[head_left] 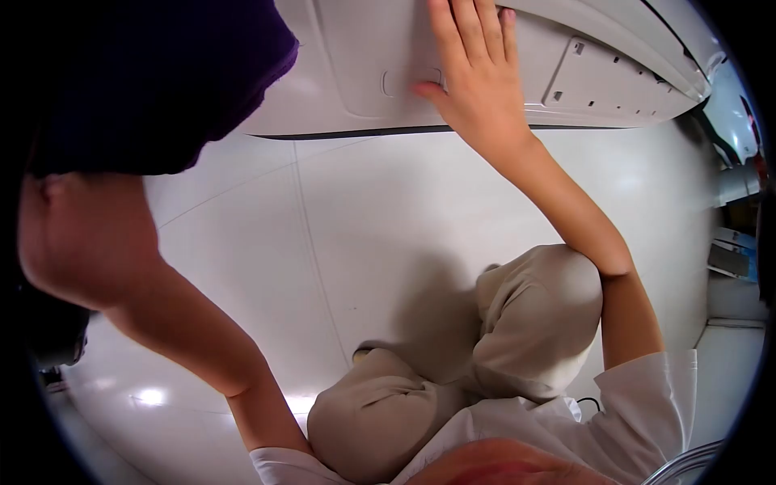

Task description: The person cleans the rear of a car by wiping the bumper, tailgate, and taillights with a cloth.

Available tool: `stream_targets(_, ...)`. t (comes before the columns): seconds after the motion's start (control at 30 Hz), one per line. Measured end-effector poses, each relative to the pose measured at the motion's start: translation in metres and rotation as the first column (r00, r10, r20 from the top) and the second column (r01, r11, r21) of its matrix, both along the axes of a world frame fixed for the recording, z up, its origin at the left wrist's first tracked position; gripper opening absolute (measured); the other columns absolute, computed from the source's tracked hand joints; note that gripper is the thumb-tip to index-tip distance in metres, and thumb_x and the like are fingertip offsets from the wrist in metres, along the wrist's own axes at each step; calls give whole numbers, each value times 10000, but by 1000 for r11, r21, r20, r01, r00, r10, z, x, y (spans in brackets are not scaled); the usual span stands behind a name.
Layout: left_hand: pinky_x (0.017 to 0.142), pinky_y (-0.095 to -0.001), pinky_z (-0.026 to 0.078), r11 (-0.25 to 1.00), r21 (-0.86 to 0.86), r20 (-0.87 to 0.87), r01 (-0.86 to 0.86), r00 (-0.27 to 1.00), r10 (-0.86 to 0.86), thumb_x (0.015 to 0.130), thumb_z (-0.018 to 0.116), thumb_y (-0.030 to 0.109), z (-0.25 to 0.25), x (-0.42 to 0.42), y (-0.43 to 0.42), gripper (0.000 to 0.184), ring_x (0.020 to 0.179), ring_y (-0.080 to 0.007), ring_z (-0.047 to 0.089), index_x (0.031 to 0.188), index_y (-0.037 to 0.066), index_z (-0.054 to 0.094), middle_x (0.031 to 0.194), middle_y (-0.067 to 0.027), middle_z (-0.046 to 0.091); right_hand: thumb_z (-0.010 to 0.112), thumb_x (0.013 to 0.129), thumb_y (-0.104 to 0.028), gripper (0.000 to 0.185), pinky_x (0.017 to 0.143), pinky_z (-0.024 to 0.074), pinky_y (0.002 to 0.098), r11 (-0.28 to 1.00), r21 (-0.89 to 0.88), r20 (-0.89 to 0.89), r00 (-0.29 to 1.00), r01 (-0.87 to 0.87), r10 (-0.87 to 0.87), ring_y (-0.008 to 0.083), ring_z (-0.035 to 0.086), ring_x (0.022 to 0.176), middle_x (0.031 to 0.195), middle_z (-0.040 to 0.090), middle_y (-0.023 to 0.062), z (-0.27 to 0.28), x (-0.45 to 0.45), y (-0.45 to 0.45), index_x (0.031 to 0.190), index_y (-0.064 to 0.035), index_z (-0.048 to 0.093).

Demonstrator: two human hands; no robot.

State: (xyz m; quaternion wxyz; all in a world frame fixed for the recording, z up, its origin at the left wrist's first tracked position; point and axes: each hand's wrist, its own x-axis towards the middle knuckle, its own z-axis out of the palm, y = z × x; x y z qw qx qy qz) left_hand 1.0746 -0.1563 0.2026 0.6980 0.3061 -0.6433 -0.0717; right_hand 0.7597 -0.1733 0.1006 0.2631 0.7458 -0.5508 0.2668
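My right hand lies flat on a large pale car body panel, its fingers stretched toward the top edge and its thumb out to the side. Close to the camera at upper left, my left hand is closed on a dark purple cloth. Its fingertips are mostly hidden by the cloth, which covers the left end of the panel from view. Whether the cloth touches the panel I cannot tell. A small rounded outline and a recessed strip with slots mark the panel.
Below the panel stretches a glossy pale floor with thin seam lines. My bent knees are close beneath my right arm. Blurred equipment and boxes stand at the right edge. A dark object sits at the far left.
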Motion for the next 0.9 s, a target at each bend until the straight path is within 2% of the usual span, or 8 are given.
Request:
stream_targets(0.1, 839, -297, 534, 996, -2, -90, -93, 992, 93, 997, 474, 126, 47, -49, 19, 291, 935, -226, 610, 1107, -75, 653, 1046, -139, 634, 882, 666, -213, 1184, 1222, 185, 593, 1000, 8, 34, 999, -15, 15, 390, 143, 1555, 1675, 162, 190, -3, -4, -3, 1609, -46, 185)
stream_targets(0.2, 849, -294, 514, 947, -313, 350, -67, 919, 181, 966, 476, 113, 67, -56, 12, 287, 917, -216, 601, 1083, -73, 659, 1021, -129, 629, 881, 658, -219, 1182, 1220, 189, 597, 999, 41, 53, 998, -28, 26, 372, 153, 1556, 1678, 173, 165, -4, -5, 0, 1613, -73, 200)
stream_targets(0.3, 893, -307, 500, 989, -80, 308, 121, 947, -91, 935, 499, 118, 61, -53, 4, 283, 921, -217, 596, 1057, -72, 669, 1024, -125, 623, 881, 657, -226, 1176, 1218, 194, 598, 997, 20, 31, 997, -76, 75, 359, 157, 1556, 1681, 170, 155, -2, -12, -1, 1613, -86, 211)
stream_targets(0.37, 818, -307, 589, 896, -356, 589, -266, 680, 436, 993, 496, 106, 50, -19, -7, 276, 917, -207, 691, 1173, 49, 697, 1064, -116, 703, 878, 659, -230, 1165, 1215, 200, 599, 993, 79, 65, 994, -93, 88, 347, 171, 1555, 1679, 184, 151, 1, -10, 4, 1611, -88, 222)
stream_targets(0.5, 826, -307, 622, 968, -246, 660, -48, 723, 204, 1008, 517, 89, 32, -30, 0, 298, 949, -218, 733, 1228, 115, 716, 1110, -124, 735, 875, 667, -231, 1168, 1224, 189, 591, 997, 8, 10, 997, -79, 79, 351, 163, 1556, 1681, 177, 147, -6, -17, 1, 1613, -82, 207)
stream_targets(0.63, 898, -312, 572, 885, 217, 415, 413, 781, -466, 995, 569, 134, 21, -18, 0, 249, 930, -234, 718, 1156, 25, 723, 1087, -138, 731, 863, 693, -211, 1140, 1229, 182, 581, 999, 0, -4, 999, -39, 39, 343, 156, 1560, 1678, 177, 161, -10, -9, 4, 1612, -73, 204)
stream_targets(0.73, 859, -307, 541, 608, 682, -262, 407, 912, -316, 945, 613, 276, 16, -35, 0, 343, 870, -225, 707, 1061, -24, 733, 996, -136, 741, 849, 721, -166, 1053, 1224, 204, 556, 984, 32, 220, 961, -177, 165, 366, 227, 1529, 1612, 295, 213, 1, -2, 17, 1587, -37, 265)
stream_targets(0.9, 796, -279, 526, 617, 593, -266, 517, 849, -456, 924, 607, 332, -5, -51, -15, 378, 812, -200, 702, 982, -16, 743, 907, -102, 749, 496, 1022, -567, 800, 1203, 266, 468, 748, 13, 549, 630, -663, 549, 329, 264, 1531, 1618, 363, 144, -13, -19, 21, 1606, -70, 268)
